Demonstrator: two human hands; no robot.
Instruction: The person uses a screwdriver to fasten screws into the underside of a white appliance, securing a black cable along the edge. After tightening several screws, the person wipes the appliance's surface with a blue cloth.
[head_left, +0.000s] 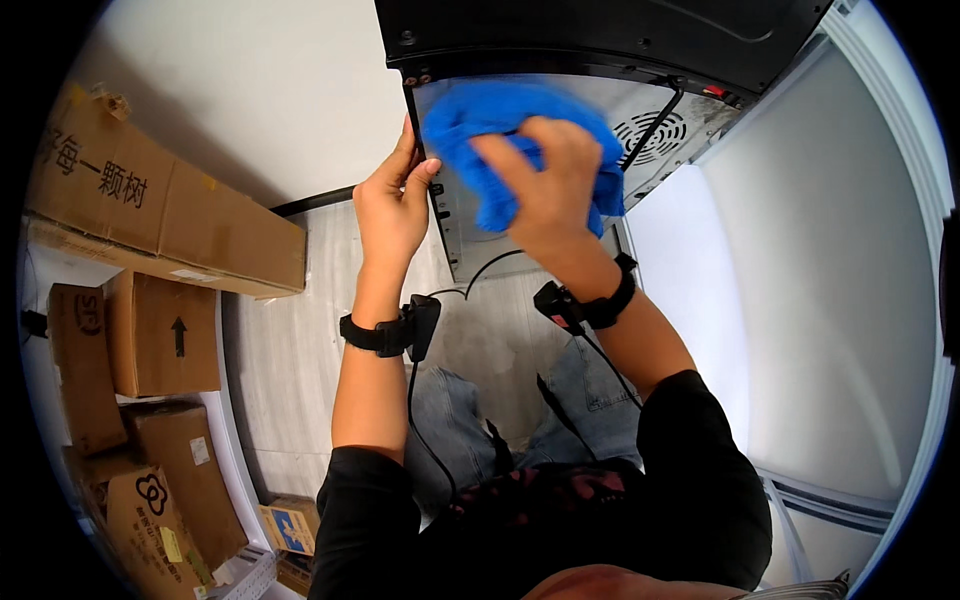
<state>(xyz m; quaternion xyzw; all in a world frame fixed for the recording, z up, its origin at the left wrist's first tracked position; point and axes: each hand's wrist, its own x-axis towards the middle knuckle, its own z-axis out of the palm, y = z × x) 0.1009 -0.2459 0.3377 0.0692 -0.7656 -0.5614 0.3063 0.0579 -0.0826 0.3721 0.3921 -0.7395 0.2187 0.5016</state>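
My right hand (550, 180) presses a bright blue cloth (480, 130) against the silver back panel (680, 110) of a black appliance (600, 35) in front of me. The cloth is bunched under my spread fingers and covers much of the panel's upper left. My left hand (392, 205) grips the panel's left edge, thumb on the front and fingers wrapped behind. A round vent grille (650, 132) and a black cable (655, 125) lie on the panel to the right of the cloth. Both wrists wear black bands with small devices.
Several brown cardboard boxes (160, 210) are stacked at the left along a white wall. A pale floor (290, 350) lies below the appliance. A white surface (830, 300) fills the right side. My knees in jeans (590, 385) show beneath my arms.
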